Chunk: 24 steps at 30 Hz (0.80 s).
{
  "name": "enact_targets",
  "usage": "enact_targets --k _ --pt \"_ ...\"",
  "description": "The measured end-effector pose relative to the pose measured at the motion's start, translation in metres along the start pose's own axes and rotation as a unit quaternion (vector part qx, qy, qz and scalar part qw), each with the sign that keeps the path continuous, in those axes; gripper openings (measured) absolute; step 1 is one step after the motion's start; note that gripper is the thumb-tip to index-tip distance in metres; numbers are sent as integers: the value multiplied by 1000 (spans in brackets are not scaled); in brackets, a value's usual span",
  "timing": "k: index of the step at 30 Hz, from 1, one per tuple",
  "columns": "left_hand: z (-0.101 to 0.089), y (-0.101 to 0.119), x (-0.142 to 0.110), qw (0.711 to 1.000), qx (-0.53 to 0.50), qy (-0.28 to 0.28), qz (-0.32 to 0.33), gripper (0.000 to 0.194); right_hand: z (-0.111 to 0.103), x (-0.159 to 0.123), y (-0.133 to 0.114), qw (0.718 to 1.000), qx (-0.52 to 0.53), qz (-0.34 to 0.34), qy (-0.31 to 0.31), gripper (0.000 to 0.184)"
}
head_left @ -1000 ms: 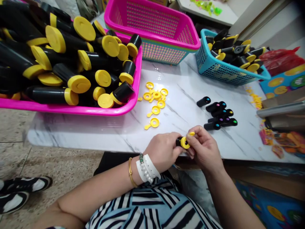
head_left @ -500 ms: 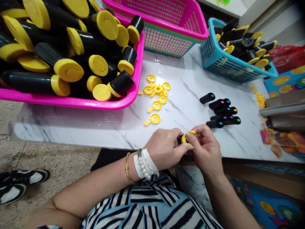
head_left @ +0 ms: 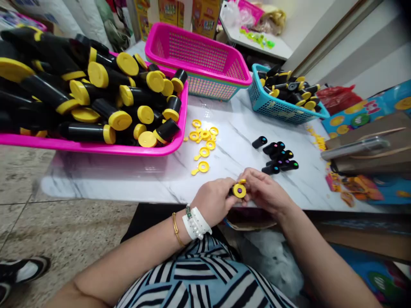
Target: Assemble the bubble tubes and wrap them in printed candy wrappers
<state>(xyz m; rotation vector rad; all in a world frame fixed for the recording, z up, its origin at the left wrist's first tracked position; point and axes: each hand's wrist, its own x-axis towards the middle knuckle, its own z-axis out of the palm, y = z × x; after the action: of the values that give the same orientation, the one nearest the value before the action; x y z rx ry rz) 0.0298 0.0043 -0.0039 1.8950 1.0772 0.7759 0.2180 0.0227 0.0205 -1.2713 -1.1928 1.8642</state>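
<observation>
My left hand (head_left: 212,200) is wrapped round a small black tube that points up toward me, its sides mostly hidden by the fingers. Over the tube's end sits a yellow flip cap (head_left: 236,192), a purple dot showing through its middle hole and its small lid standing open. Fingers of my right hand (head_left: 265,190) are closed at the cap's far edge, beside the lid. Loose yellow caps (head_left: 203,167) lie on the table beyond my left hand. Past my right hand stand several black tubes (head_left: 278,156) with coloured dots on their ends.
A pink basket (head_left: 173,145) heaped with capped black tubes stands at the left. Behind are stacked baskets (head_left: 212,83) and a blue basket (head_left: 282,112) of capped tubes. A paper bag (head_left: 369,145) lies on the right of the marble-patterned table (head_left: 112,184).
The view has shifted, showing more of the background. The tube's capped end has turned toward me, so the purple dot now shows. My right thumb has come off the cap's face.
</observation>
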Motion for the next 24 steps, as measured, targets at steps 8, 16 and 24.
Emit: enact_targets --k 8,16,24 --pt "-1 -1 7 1000 -1 -13 -25 14 -11 18 -20 990 -39 93 -99 30" --pt "0 -3 7 1000 12 -7 -4 16 -12 21 -29 983 -53 121 -127 28" --pt "7 4 0 992 122 0 -32 18 19 -13 -25 924 -369 -68 72 17"
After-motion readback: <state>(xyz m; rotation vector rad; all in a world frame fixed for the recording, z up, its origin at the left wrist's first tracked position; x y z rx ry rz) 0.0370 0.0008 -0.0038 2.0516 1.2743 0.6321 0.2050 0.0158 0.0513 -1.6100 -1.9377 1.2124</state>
